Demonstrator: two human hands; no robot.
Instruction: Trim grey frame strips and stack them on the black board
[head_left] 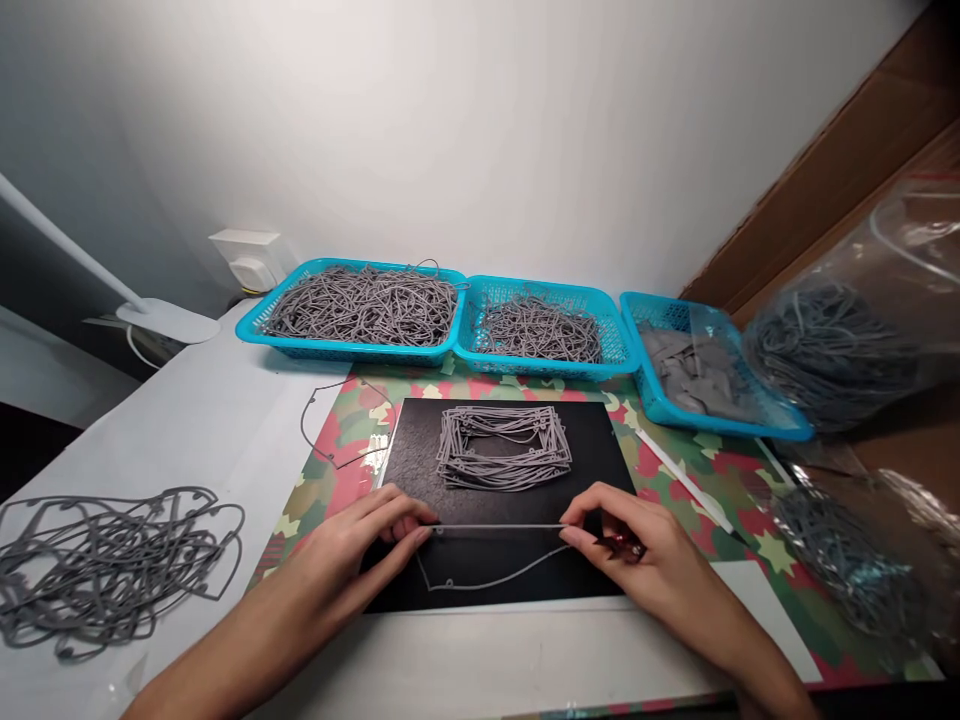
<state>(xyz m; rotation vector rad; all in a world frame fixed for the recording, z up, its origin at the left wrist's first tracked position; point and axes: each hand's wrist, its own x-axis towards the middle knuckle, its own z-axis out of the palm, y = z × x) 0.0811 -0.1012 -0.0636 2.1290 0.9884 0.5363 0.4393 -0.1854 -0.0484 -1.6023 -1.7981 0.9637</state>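
Note:
A thin grey rubber gasket (499,527) is stretched between my two hands above a black mat. Its upper side runs straight, while the lower side sags in a loose curve. My left hand (375,540) pinches one corner between thumb and fingers. The opposite corner is pinched by my right hand (619,530), whose curled fingers also hold a dark reddish object, too hidden to name. Just beyond the hands, a stack of similar rectangular gaskets (504,475) lies on the black mat (412,435).
Blue baskets (352,352) (551,370) (750,425) stand along the wall, the left two full of grey strands. Loose gaskets (112,560) are heaped at left. A white tool (686,480), plastic bags (832,350) and a cardboard box (810,190) are at right. A lamp base (169,320) stands back left.

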